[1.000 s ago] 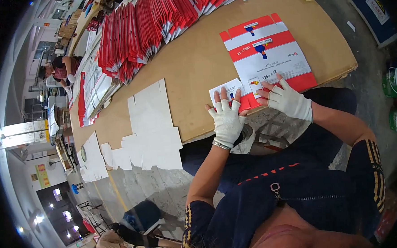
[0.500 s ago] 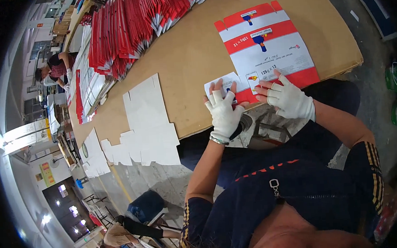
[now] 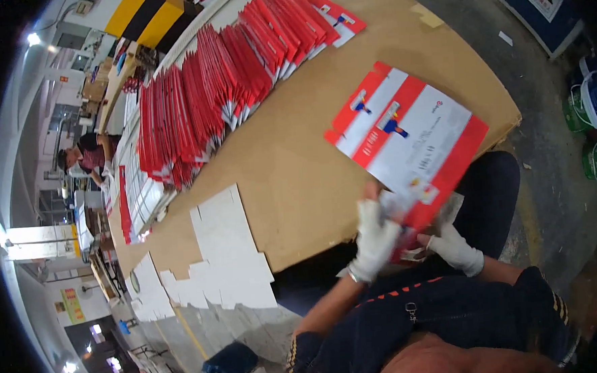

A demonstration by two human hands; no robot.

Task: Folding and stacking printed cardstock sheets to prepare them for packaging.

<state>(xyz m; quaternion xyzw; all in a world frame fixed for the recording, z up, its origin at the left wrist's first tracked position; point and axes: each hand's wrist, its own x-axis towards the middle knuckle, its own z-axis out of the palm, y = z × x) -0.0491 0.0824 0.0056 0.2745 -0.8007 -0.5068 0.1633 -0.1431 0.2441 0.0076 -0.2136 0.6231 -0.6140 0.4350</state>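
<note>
A flat red and white printed cardboard carton (image 3: 414, 130) lies turned at an angle on the table, its near end sticking out past the edge over my lap. My left hand (image 3: 376, 242), in a white fingerless glove, grips the near left part of that end, its fingers slightly blurred. Gloved the same way, my right hand (image 3: 455, 247) is closed at the near edge, beside the left one. Part of the near flap between the hands is bent and smeared by motion, and some fingertips are hidden.
A long row of folded red cartons (image 3: 205, 87) stands across the table's far left. White die-cut cardboard sheets (image 3: 227, 251) overhang the brown tabletop (image 3: 298, 180) at left. Green and white buckets (image 3: 594, 103) sit on the floor at right. Another person (image 3: 88, 157) works at far left.
My hands have gone from lying spread on the carton to gripping its near end. The carton has turned and come toward me past the edge. The whole view has shifted.
</note>
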